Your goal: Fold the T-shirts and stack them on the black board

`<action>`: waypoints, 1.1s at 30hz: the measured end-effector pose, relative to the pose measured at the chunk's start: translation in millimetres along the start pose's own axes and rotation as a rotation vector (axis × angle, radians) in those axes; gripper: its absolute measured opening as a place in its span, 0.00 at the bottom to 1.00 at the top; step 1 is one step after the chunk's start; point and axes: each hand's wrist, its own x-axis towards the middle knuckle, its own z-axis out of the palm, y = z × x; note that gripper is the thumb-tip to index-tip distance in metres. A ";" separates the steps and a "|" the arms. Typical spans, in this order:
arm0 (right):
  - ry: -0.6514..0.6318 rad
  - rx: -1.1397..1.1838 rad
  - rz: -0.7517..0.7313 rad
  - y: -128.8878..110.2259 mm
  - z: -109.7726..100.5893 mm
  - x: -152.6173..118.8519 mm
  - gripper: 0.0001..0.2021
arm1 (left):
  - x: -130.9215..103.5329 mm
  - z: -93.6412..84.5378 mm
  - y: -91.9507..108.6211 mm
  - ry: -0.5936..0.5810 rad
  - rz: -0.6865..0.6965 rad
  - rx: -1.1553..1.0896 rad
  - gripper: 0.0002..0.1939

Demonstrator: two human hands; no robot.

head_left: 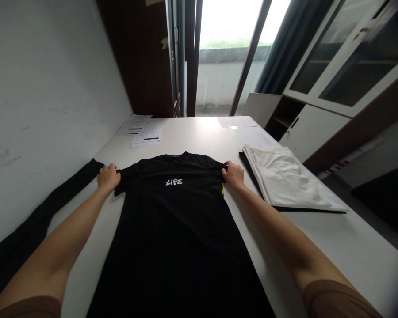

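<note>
A black T-shirt (179, 234) with white lettering near its collar lies spread out on the white table, its collar toward the far end. My left hand (109, 176) is closed on the end of its left sleeve. The end of the right sleeve is gripped by my right hand (234, 174), fingers pressed together on the cloth. A small yellow patch shows just below that sleeve. Both arms are stretched forward on either side of the shirt.
Folded white cloth (285, 176) lies over a black piece at right. Another black cloth (49, 205) runs along the left wall. Papers (147, 134) lie on the far left of the table (189, 137), with more sheets at far right.
</note>
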 end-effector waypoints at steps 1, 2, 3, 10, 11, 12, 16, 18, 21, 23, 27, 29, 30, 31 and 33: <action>-0.006 0.026 0.011 -0.6 1.3 1.4 0.15 | -2.2 -2.2 11.3 0.066 0.053 0.018 0.22; -0.001 0.058 0.014 -0.5 2.6 2.8 0.15 | -4.3 -4.3 24.7 0.112 0.122 0.016 0.23; 0.014 0.097 0.008 0.1 3.8 4.2 0.14 | -6.1 -6.0 39.9 0.121 0.205 -0.006 0.22; 0.102 0.368 -0.061 10.1 3.8 17.1 0.14 | -15.0 10.6 154.5 -0.243 0.503 -0.163 0.30; 0.108 0.380 -0.056 12.0 2.5 19.3 0.14 | -16.7 15.5 166.7 -0.274 0.454 -0.145 0.34; 0.117 0.380 -0.048 14.3 0.9 21.6 0.14 | -18.4 20.2 176.8 -0.302 0.409 -0.129 0.39; 0.098 0.335 0.009 25.1 -4.8 31.1 0.12 | -24.5 34.3 195.1 -0.312 0.337 -0.122 0.44; 0.054 0.334 0.041 28.4 -6.0 34.9 0.12 | -25.7 38.0 195.4 -0.279 0.333 -0.134 0.44; 0.015 0.414 0.108 28.2 -5.2 36.0 0.14 | -23.2 40.8 193.5 -0.267 0.341 -0.154 0.44; 0.020 0.496 0.163 27.3 -4.7 32.2 0.17 | -18.8 41.9 193.3 -0.274 0.349 -0.164 0.44; 0.026 0.574 0.256 32.7 -10.3 14.8 0.23 | -7.7 44.5 196.4 -0.286 0.381 -0.168 0.44; -0.020 0.600 0.266 38.1 -16.2 4.3 0.25 | -2.2 46.8 198.8 -0.292 0.403 -0.161 0.44; -0.054 0.633 0.260 40.7 -19.1 -0.6 0.25 | 0.2 48.2 200.0 -0.293 0.413 -0.156 0.44; -0.090 0.677 0.252 43.0 -21.6 -4.9 0.24 | 2.4 49.8 201.2 -0.291 0.424 -0.151 0.44; -0.143 0.779 0.246 46.4 -24.7 -11.1 0.19 | 5.3 52.6 203.1 -0.284 0.444 -0.142 0.44</action>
